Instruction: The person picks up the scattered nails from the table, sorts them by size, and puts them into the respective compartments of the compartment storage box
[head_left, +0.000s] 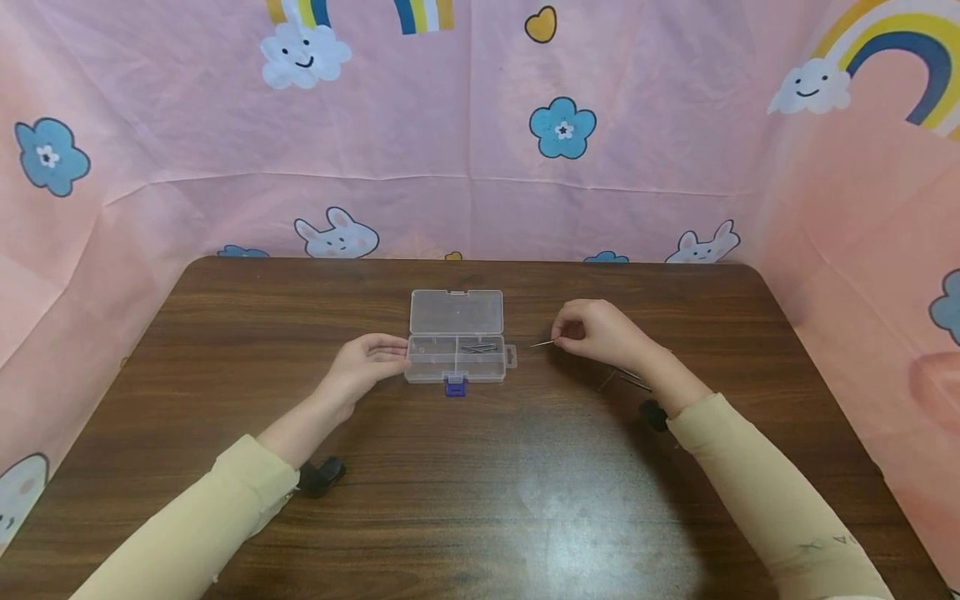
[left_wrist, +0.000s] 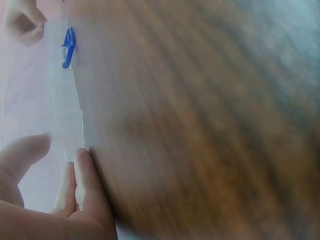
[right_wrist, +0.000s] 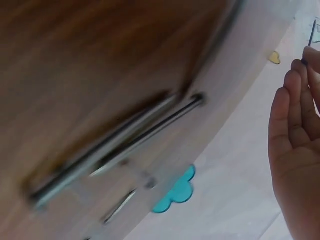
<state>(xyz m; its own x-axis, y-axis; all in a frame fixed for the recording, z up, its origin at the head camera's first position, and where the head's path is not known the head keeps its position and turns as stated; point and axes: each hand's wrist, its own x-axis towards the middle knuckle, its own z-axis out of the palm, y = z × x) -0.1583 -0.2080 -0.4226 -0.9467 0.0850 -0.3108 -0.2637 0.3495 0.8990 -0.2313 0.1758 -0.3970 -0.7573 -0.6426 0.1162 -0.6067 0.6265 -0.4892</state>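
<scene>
The clear plastic box (head_left: pixel 431 369) lies open around the middle of the brown worktop (head_left: pixel 480 467), between the two hands. Starting at left, a pale yellow sleeve (head_left: pixel 195 517) leads to the left hand (head_left: pixel 356 367), with a black piece (head_left: pixel 321 477) at the wrist. That hand's fingers are extended and touch the left end of the box, not clenched.

The box's lid (head_left: pixel 457 312) is folded back on the far side; the blue latch (head_left: pixel 455 387) hangs at the near side. Several metal nails (head_left: pixel 480 348) lie in the far right compartment, and a clear tab (head_left: pixel 512 356) juts from the box's right end.

Just right of the tab, apart from it, a thin nail (head_left: pixel 542 343) points left, pinched in the fingers of the right hand (head_left: pixel 600 332), above the worktop. Near that wrist, more loose nails (head_left: pixel 635 381) rest on the worktop, blurred in the right wrist view. Farther right is the other sleeve (head_left: pixel 772 492). Patterned pink cloth (head_left: pixel 420 108) stands along the far side.
</scene>
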